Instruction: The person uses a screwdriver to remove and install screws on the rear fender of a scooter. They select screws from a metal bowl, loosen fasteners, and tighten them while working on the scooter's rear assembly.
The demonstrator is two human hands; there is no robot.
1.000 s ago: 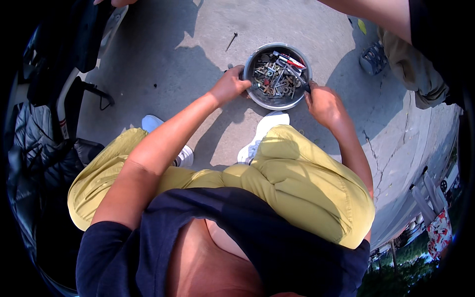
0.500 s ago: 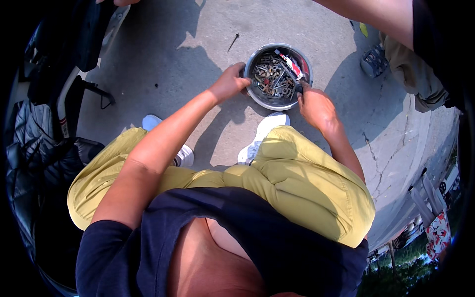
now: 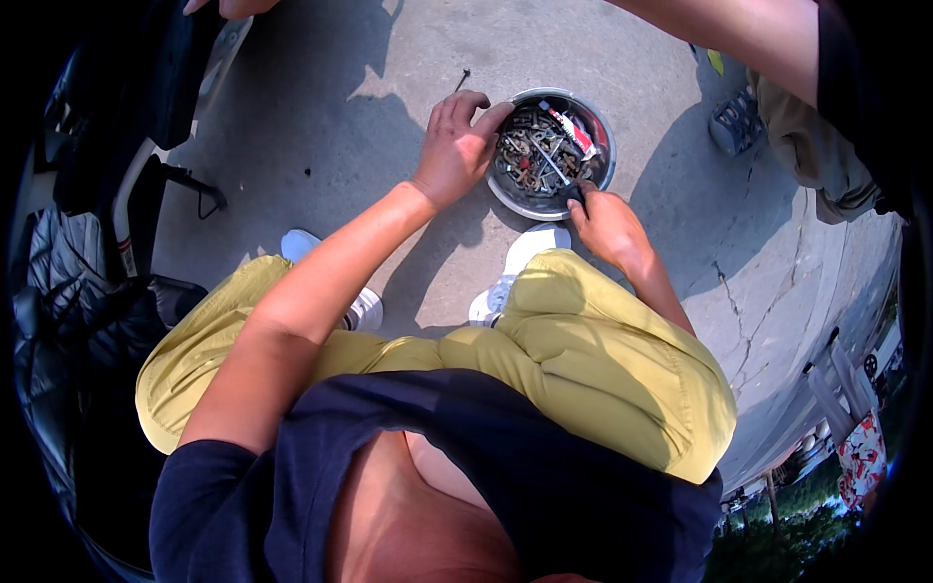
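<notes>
A round metal bowl stands on the ground ahead of my feet, full of loose bolts, nuts and screws. My right hand is closed round the black handle of a screwdriver, whose thin shaft slants over the hardware. A red and white tube lies on the pile, against the bowl's far right side. My left hand is beside the bowl's left rim, thumb and fingers apart, with nothing visible in it. Just beyond its fingers shows the head of a long thin bolt; the rest is hidden.
At the left stand a dark vehicle's frame and a dark padded jacket. Another person's arm reaches in at the upper right, above a sandalled foot. Someone's fingers show at the upper left. Cracked concrete lies underneath.
My left hand has let go of the bowl's left rim and moved up and left, covering most of the bolt on the ground. My right hand has shifted slightly left, and the screwdriver shaft shows more plainly.
</notes>
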